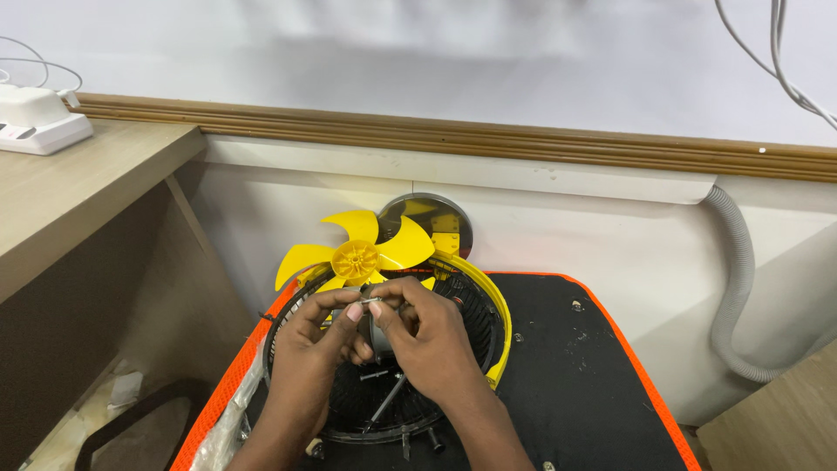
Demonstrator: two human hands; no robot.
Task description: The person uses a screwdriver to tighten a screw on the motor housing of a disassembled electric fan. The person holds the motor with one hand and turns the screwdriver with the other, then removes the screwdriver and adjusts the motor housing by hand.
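Head view, only angle available.

Left hand [318, 340] and right hand [427, 336] meeting over the middle of a black wire fan guard [475, 327], fingertips of both pinched on a small silvery metal part [372, 302], probably a screw or pin; too small to call. Both hands closed in a fine pinch, neither flat nor released. Grey motor housing [377, 336] partly visible between the palms, mostly hidden.

Guard lying on a black work surface [575, 384] with orange edging. Yellow plastic fan blade [362, 257] propped loose just behind the hands, ribbed hub facing the camera, glossy curved vanes. Yellow rim [493, 310] curving round the guard's right side. Round reflective metal plate [436, 218] behind, leaning at the wall.

Risks, as judged:
- Small part slipping from the pinch and dropping through the open wire mesh, hard to fish out.
- Loose dark screws [375, 375] and a long bolt [388, 401] lying on the grille, likely to roll if the guard gets nudged.
- Blade only propped; a knock from a wrist could tip it.

Textures: thin painted wire spokes, matte black top, smooth plastic. Grey corrugated hose [737, 288] at right; white power strip [35, 118] on the wooden desk at left.
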